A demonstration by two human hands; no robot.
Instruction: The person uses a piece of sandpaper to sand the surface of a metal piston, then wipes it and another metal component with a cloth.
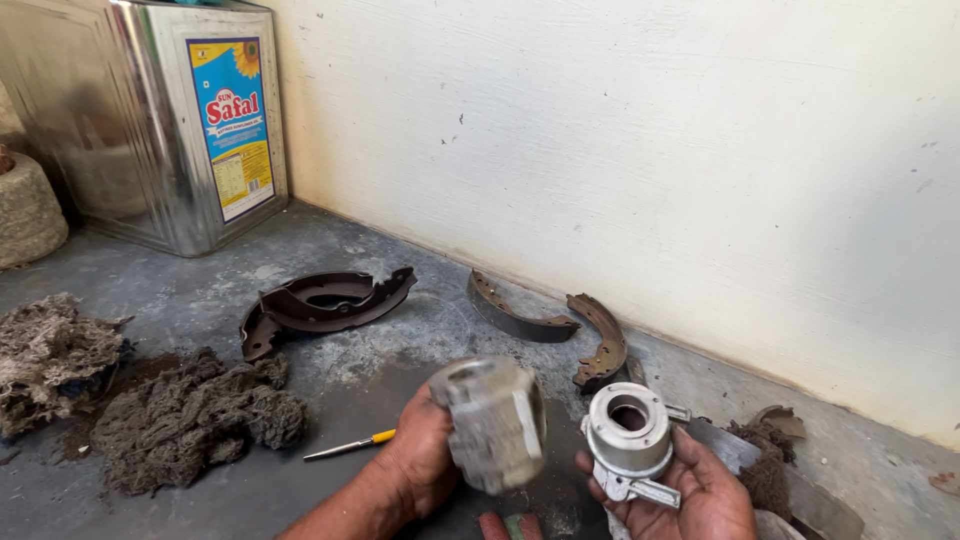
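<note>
Hands (pixel 420 455) (pixel 700 495) hold grey metal cylinders (pixel 495 420) (pixel 630 430).

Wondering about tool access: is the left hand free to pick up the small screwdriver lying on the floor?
Probably not as it stands: the left hand is wrapped around a metal block. The screwdriver lies close beside it, with bare floor between.

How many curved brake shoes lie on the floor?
4: two dark curved metal brake shoes stacked at left, one near the wall, one rusty beside it. Others may be hidden.
</note>
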